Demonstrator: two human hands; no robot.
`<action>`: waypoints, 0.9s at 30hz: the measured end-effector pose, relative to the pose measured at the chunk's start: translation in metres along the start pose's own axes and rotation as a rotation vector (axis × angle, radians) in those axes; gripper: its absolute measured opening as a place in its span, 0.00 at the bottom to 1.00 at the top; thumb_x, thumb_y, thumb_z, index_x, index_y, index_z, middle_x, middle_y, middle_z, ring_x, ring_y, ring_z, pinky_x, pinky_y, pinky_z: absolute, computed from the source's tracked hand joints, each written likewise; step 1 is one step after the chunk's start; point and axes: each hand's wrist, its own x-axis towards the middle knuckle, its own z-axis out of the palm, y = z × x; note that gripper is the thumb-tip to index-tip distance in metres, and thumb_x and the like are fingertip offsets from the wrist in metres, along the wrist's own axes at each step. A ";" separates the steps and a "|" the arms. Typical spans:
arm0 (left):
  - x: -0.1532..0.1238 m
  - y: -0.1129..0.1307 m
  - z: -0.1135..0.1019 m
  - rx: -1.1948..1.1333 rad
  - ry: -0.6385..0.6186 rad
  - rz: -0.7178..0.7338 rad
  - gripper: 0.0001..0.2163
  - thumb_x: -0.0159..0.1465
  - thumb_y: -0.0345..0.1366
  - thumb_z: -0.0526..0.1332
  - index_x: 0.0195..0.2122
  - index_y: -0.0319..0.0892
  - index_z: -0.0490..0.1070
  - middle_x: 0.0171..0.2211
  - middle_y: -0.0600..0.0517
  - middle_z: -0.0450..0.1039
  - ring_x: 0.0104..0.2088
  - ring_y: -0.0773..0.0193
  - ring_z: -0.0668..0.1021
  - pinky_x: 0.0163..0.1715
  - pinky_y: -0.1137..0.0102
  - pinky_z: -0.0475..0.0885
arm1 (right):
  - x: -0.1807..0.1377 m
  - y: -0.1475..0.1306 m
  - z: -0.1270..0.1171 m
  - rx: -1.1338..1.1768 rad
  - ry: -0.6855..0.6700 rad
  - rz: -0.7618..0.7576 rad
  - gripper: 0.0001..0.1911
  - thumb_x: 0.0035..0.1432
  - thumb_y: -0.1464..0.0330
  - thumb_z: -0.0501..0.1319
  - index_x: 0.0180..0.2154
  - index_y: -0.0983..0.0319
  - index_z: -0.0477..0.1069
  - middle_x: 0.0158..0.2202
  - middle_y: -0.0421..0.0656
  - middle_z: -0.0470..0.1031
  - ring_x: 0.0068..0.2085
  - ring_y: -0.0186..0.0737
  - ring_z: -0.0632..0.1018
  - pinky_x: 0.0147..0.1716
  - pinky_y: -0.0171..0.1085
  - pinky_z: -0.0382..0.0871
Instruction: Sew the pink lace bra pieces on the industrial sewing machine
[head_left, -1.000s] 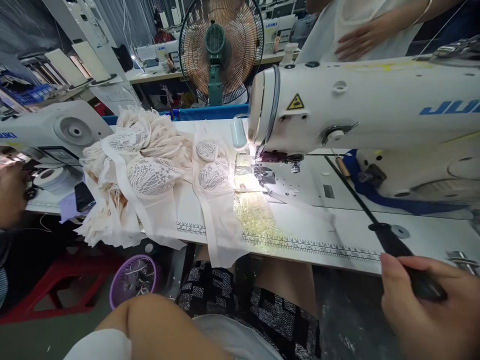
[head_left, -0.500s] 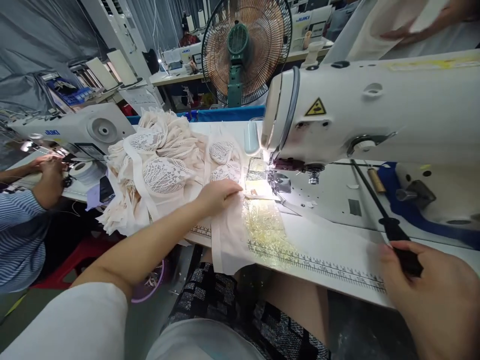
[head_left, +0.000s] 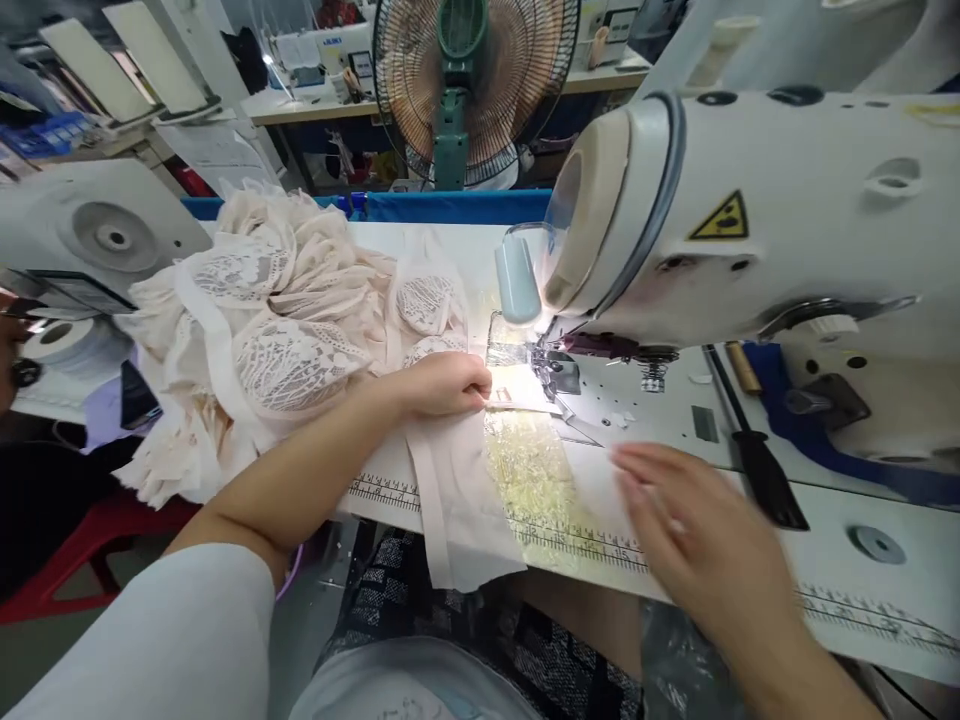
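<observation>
My left hand (head_left: 450, 385) is closed on the edge of a pale beige bra (head_left: 465, 500), its fingers pinched beside the lit needle area of a white sewing machine (head_left: 772, 230). Part of the bra's band hangs over the table's front edge. A flat piece of the fabric (head_left: 517, 388) reaches from my fingers toward the presser foot (head_left: 551, 365). My right hand (head_left: 697, 540) is above the table, right of the needle, somewhat blurred, thumb and fingers apart with nothing visible in them. Beyond it lies a black-handled screwdriver (head_left: 769, 485).
A heap of beige lace bras (head_left: 300, 350) lies to the left. Shiny yellowish tape (head_left: 529, 460) covers the table by a printed ruler strip (head_left: 600, 545). A metal bobbin (head_left: 877, 543) lies at right. A fan (head_left: 454, 130) stands behind; another machine (head_left: 112, 235) is at left.
My right hand has left the screwdriver's handle and moved left toward the needle area. My left hand stays on the bra, its fingers more curled. The view has shifted closer to the machine.
</observation>
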 end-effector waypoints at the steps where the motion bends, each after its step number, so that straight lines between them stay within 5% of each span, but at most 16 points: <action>1: -0.001 -0.002 0.000 -0.054 0.015 0.026 0.03 0.57 0.30 0.58 0.31 0.38 0.71 0.34 0.52 0.69 0.34 0.68 0.69 0.32 0.74 0.60 | 0.017 -0.014 0.011 0.103 -0.088 -0.001 0.10 0.61 0.69 0.51 0.40 0.63 0.69 0.41 0.45 0.73 0.42 0.37 0.73 0.39 0.33 0.67; 3: -0.002 -0.008 -0.001 -0.142 0.040 0.086 0.05 0.58 0.31 0.57 0.32 0.37 0.71 0.33 0.52 0.69 0.33 0.68 0.69 0.33 0.74 0.61 | 0.050 -0.035 0.036 0.181 -0.259 0.104 0.13 0.62 0.69 0.47 0.41 0.63 0.68 0.41 0.44 0.72 0.41 0.36 0.72 0.36 0.33 0.65; 6: -0.003 -0.015 -0.003 -0.215 0.039 0.104 0.06 0.59 0.31 0.56 0.32 0.36 0.71 0.32 0.52 0.69 0.32 0.69 0.70 0.32 0.74 0.62 | 0.088 -0.046 0.066 0.056 -0.614 0.384 0.14 0.62 0.66 0.47 0.28 0.62 0.64 0.29 0.41 0.70 0.28 0.35 0.67 0.24 0.33 0.56; 8: -0.002 -0.018 -0.003 -0.229 0.037 0.076 0.06 0.59 0.30 0.56 0.32 0.36 0.71 0.32 0.52 0.70 0.32 0.69 0.70 0.31 0.74 0.62 | 0.101 -0.045 0.075 0.058 -0.734 0.495 0.16 0.62 0.63 0.47 0.24 0.63 0.60 0.24 0.40 0.67 0.25 0.34 0.64 0.23 0.33 0.52; 14: 0.001 -0.014 0.001 -0.189 0.024 -0.011 0.05 0.58 0.29 0.57 0.33 0.37 0.72 0.33 0.52 0.71 0.33 0.68 0.70 0.31 0.74 0.61 | 0.094 -0.036 0.076 0.275 -0.734 0.577 0.17 0.58 0.58 0.50 0.23 0.62 0.60 0.21 0.38 0.63 0.23 0.31 0.61 0.24 0.32 0.51; 27: 0.002 -0.016 -0.004 -0.144 -0.044 0.047 0.06 0.58 0.31 0.56 0.30 0.38 0.72 0.32 0.52 0.70 0.32 0.67 0.70 0.31 0.73 0.61 | 0.085 -0.047 0.081 -0.010 -0.710 0.422 0.13 0.61 0.64 0.48 0.26 0.63 0.57 0.27 0.41 0.63 0.26 0.33 0.60 0.24 0.33 0.46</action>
